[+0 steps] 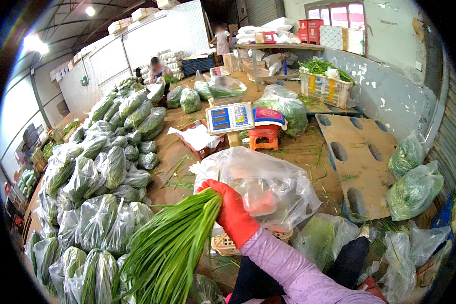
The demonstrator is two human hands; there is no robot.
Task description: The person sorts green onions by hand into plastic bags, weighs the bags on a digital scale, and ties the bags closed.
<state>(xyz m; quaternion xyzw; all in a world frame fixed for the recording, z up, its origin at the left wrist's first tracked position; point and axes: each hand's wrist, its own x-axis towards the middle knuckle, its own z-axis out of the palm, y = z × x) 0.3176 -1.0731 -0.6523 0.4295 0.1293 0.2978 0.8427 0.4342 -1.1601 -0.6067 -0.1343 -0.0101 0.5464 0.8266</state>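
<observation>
My right hand [230, 209], in a red glove and lilac sleeve, grips a large bunch of long green leaves [174, 239], which look like garlic chives. The bunch fans out down and to the left from the fist. Behind the hand spreads a clear plastic bag [258, 174], with something red showing blurred through it. Under the bag a beige plastic basket [228, 247] is partly hidden by my forearm. Just beyond the bag stands a weighing scale's display [230, 117] on a post. My left hand is out of view.
Bagged greens [98, 220] are heaped along the left. A dark red crate [205, 148] and an orange stool [264, 136] flank the scale post. At right lie a board with oval holes [359, 152] and filled bags [414, 190]. Two people [159, 70] are farther back.
</observation>
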